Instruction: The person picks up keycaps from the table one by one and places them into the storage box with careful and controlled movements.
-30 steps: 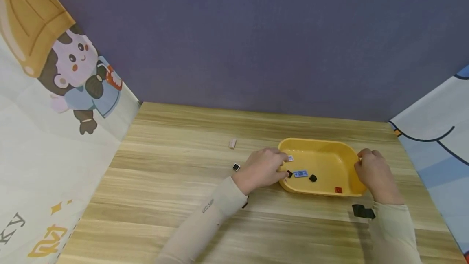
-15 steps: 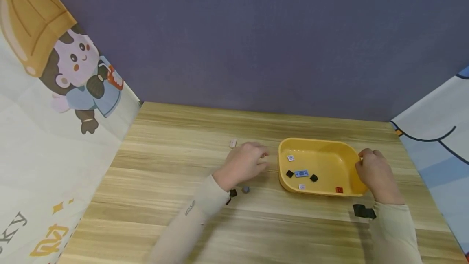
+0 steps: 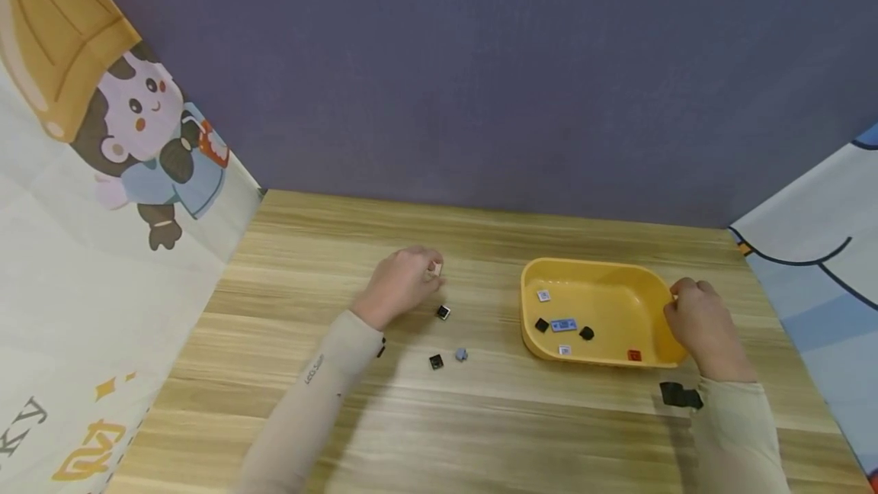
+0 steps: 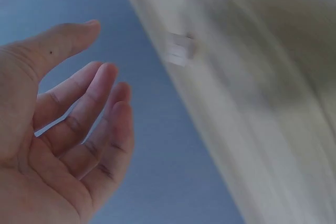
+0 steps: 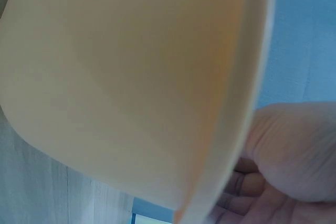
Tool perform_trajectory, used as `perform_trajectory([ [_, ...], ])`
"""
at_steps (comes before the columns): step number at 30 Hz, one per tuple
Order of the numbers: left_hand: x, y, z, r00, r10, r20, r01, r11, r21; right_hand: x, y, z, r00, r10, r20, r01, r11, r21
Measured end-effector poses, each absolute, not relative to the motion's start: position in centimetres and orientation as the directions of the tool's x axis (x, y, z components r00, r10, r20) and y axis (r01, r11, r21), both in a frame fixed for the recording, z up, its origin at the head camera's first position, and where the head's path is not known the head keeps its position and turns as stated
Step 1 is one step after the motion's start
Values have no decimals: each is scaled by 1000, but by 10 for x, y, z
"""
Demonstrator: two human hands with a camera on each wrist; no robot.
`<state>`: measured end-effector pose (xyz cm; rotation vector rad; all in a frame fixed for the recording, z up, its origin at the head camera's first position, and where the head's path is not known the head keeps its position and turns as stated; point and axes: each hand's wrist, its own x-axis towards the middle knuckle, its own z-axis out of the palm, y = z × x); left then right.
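My left hand (image 3: 401,284) is over the table beside a small pale pink block (image 3: 437,269), its fingertips around the block in the head view. In the left wrist view the fingers are loosely bent with nothing between them, and the blurred block (image 4: 179,51) lies apart from them. A yellow plastic basin (image 3: 583,262) stands at the right of the table; my right hand (image 3: 706,326) grips its right rim. Inside lie a blue rectangular tile (image 3: 564,325), a red tile (image 3: 634,355), two white tiles and two black pieces.
A black piece with a white edge (image 3: 443,312), a black square piece (image 3: 436,362) and a grey-blue piece (image 3: 462,354) lie on the wooden table (image 3: 309,250) left of the basin. A dark blue-purple panel (image 3: 480,82) rises behind the table.
My left hand has left the basin's left side and moved left to the pale pink block. A second white tile now shows in the basin. The right hand and the basin have stayed in place.
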<state>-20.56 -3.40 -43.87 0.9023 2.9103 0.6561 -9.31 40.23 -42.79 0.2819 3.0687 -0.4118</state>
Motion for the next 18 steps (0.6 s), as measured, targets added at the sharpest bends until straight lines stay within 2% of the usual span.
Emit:
perform_trajectory([
  [8,-231,-44,-463,-828,560,33,521,746,414,-93,402,-427,-984,169,-61,179,949,-259],
  [18,-244,-44,-478,-810,579,-93,478,745,465,-95,400,-426,-973,212,-87,227,942,-248],
])
